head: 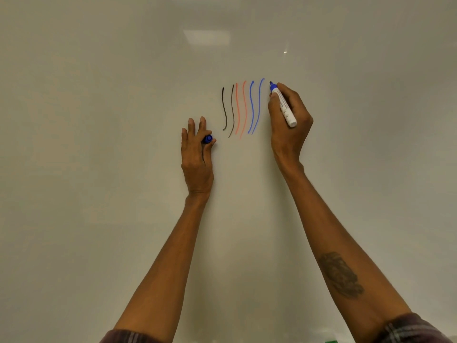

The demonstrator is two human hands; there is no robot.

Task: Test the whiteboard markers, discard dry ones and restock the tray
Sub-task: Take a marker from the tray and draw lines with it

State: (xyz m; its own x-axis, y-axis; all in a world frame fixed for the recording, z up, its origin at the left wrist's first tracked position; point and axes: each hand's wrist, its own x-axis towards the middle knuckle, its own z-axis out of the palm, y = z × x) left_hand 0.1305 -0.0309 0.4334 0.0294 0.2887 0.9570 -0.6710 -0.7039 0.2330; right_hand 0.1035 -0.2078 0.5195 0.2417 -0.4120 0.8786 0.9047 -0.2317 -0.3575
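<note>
Right of centre in the frame, the right hand point(289, 125) grips an uncapped blue whiteboard marker point(284, 107), its fingers point(272, 102) clamped around the barrel close to the nib. The white body slants down across the hand. The nib sits at the whiteboard point(99, 120), just right of the top of the wavy test strokes; whether it touches the surface cannot be told. The strokes stand side by side at the middle of the frame: two black strokes point(224, 112), two pale red strokes point(238, 112) and two blue strokes point(252, 107). Left of them, the left hand point(196, 159) lies against the board, pinching the blue cap point(207, 139) between thumb and a curled finger while the other fingers point(190, 127) stretch straight upward. The marker looks light, stiff and smooth, so a pen hold near the nib should give control, and light pressure is likely enough; the felt tip is probably the only delicate part. The small cap looks easy to drop. No tray is in view, and a green sliver point(405, 341) at the bottom edge is too small to identify
</note>
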